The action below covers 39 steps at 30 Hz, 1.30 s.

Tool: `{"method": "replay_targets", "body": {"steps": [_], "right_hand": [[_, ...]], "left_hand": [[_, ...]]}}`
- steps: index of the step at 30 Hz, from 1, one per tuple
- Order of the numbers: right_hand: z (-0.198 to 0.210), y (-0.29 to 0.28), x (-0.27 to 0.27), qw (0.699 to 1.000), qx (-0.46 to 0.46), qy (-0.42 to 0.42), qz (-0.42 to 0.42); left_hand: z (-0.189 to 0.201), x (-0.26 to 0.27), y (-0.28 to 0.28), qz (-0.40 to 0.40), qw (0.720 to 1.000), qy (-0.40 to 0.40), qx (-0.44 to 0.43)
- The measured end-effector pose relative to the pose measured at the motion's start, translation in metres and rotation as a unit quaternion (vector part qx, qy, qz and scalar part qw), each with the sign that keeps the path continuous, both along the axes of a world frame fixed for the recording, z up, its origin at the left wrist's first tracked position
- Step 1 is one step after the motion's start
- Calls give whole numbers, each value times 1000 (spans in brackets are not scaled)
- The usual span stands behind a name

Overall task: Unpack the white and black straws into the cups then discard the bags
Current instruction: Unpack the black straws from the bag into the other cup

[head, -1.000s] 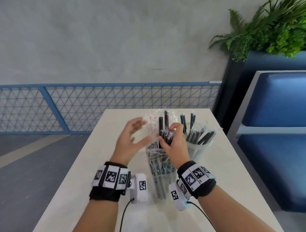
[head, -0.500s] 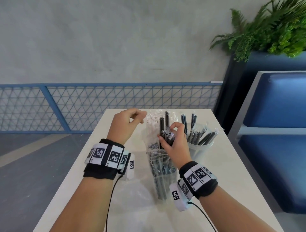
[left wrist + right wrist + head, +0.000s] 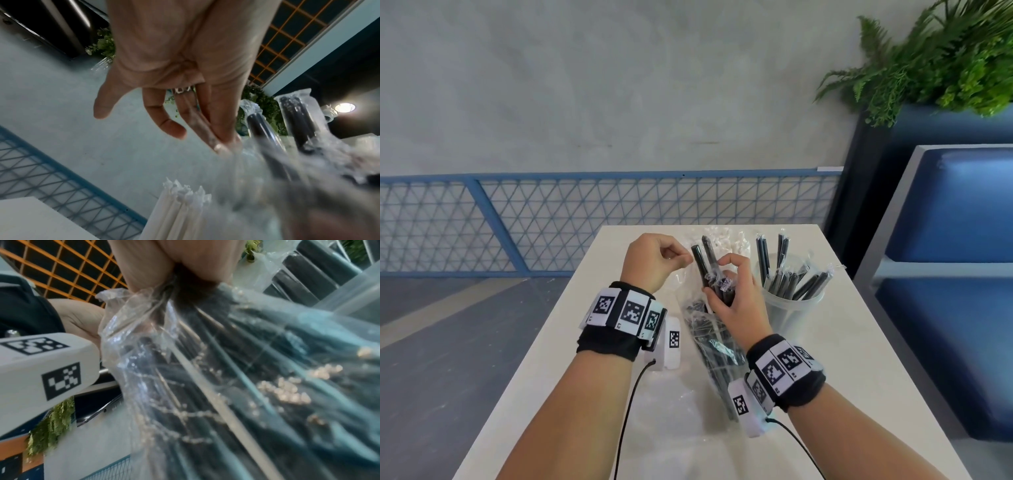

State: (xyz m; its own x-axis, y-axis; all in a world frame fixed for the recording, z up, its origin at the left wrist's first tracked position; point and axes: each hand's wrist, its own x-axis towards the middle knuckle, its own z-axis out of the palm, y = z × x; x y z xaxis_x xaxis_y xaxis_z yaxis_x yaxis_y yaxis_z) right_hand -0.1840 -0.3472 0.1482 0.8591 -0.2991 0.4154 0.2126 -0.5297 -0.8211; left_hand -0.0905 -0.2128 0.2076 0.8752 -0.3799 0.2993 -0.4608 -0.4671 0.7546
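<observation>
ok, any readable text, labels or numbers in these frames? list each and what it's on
No readable words or brand names anywhere.
Wristbands on the left hand and right hand: black-and-white square marker codes only; tiny characters beneath them, too small to read.
Bag of black straws: clear plastic, no print visible.
Cup: no label visible.

no readable text, only coded wristband markers (image 3: 632, 311)

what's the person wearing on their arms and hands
Both forearms are bare. Each wrist has a black band ringed with white tiles printed with black square codes, plus a white camera box bearing the same kind of code, and a thin black cable. The left hand wears a silver ring.
</observation>
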Motion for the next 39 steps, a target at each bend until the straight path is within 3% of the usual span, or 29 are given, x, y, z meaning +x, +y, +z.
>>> {"method": "replay_targets", "body": {"steps": [9,12,16,22,25,29,30,31,32,34,36,39], "right_hand": [[6,0,-8,996,66,42,35],[4,0,-4,996,54,65,18],[-3,-3,-1,996,71,53,-3],[-5,-1,-2,996,46,74,13],[-6,1,-4,995,49,85,16],[-1,0,-7,994,66,84,13],[1,-1,-9,994,77,82,11],[2,-2,-10,994,83,75,8],[4,-2,-10,993,89,73,6],[3,-2,-7,993,98,65,6],[2,0,-2,994,92,57,7],[9,-2,2,996,87,31,9]], "left_hand": [[-14,20,18,75,997,-31,-15],[-10,20,20,26,999,20,-15],[2,11,25,-8,981,175,-79],[9,8,23,-22,904,353,-240],[1,7,22,-9,859,389,-332],[-16,6,37,2,777,395,-490],[-25,4,40,-2,781,379,-496],[-36,-2,42,-13,803,363,-473],[-49,-9,42,-28,841,348,-413],[-77,-27,34,-105,920,310,-214],[-95,-44,14,-163,946,271,-75],[-107,-55,-10,-93,966,222,-92]]}}
